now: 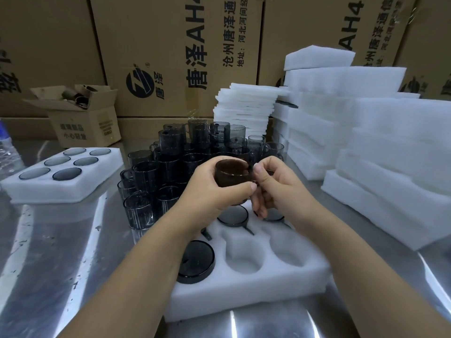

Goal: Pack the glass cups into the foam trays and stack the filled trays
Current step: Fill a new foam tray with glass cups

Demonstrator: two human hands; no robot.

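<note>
My left hand (214, 191) grips a dark glass cup (231, 175) around its body, above the far side of a white foam tray (244, 286). My right hand (273, 189) pinches the cup at its right side, where the handle seems to be. The tray holds three cups: one at the near left (195, 262) and two in the far row (233, 215), partly hidden by my hands. Two near pockets (244, 259) stand empty. A filled tray (66, 176) with several cups lies at the left. A crowd of loose dark glass cups (175, 162) stands behind the tray.
Stacks of white foam trays (380, 152) and foam sheets (244, 106) fill the right and back. Large cardboard cartons (170, 57) form the back wall, with a small open box (83, 118) at the left. A plastic bottle (7, 152) sits at the left edge of the metal table (61, 240).
</note>
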